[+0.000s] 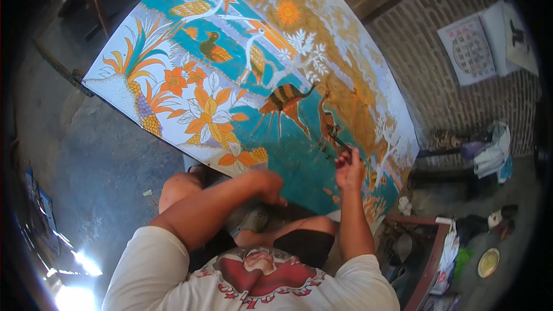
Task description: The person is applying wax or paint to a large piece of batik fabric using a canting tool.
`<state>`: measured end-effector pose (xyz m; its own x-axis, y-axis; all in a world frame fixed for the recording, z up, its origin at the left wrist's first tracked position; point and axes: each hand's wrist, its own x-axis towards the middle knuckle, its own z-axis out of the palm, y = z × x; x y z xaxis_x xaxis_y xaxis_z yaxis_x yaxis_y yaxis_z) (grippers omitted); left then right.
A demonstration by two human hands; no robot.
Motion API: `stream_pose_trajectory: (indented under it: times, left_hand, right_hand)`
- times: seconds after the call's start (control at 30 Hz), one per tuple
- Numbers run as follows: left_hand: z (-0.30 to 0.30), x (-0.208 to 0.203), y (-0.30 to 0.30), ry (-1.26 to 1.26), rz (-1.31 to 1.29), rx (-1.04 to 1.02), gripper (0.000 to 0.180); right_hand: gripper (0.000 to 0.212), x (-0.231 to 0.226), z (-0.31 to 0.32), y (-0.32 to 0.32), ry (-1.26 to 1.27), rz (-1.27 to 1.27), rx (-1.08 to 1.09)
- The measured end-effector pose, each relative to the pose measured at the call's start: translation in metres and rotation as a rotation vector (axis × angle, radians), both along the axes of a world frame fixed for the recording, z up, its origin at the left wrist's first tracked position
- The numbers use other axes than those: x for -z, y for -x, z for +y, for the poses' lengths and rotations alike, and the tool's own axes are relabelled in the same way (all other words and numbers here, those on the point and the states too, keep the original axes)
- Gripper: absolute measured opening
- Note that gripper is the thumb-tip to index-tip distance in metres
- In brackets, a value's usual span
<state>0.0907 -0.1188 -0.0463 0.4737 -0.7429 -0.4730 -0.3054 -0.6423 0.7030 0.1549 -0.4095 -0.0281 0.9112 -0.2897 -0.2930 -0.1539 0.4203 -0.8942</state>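
Note:
A large painted cloth (pixel 294 167) slopes up in front of me, with birds, flowers and an orange sun on teal, brown and white. In my right hand (pixel 350 168) is a slim dark paintbrush (pixel 341 142), pinched between the fingers. Its tip meets the brown bird (pixel 327 120) on the right part of the cloth. My left hand (pixel 268 187) is bent down at the cloth's lower edge, next to the teal area. Its fingers are mostly turned away, so whether they grip the edge cannot be seen.
A brick wall (pixel 403 69) with a hung calendar (pixel 468 49) rises at the right. Below it are plastic bags (pixel 493 152), a reddish wooden frame (pixel 429 259) and a round yellowish lid or dish (pixel 488 262). Grey floor (pixel 86 155) spreads at the left.

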Motion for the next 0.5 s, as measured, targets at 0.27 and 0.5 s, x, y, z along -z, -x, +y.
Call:
stream_pose_trajectory:
  times: [0.27,0.5]
  left_hand:
    - [0.026,0.036,-0.014,0.08,-0.073,-0.024,0.067]
    - [0.031,0.068,0.014,-0.143,0.177,-0.099,0.061]
  right_hand:
    - [0.01,-0.016,-0.27,0.222,0.034,0.049,0.506]
    - [0.023,-0.006,-0.339,0.513,0.274,0.226,1.077]
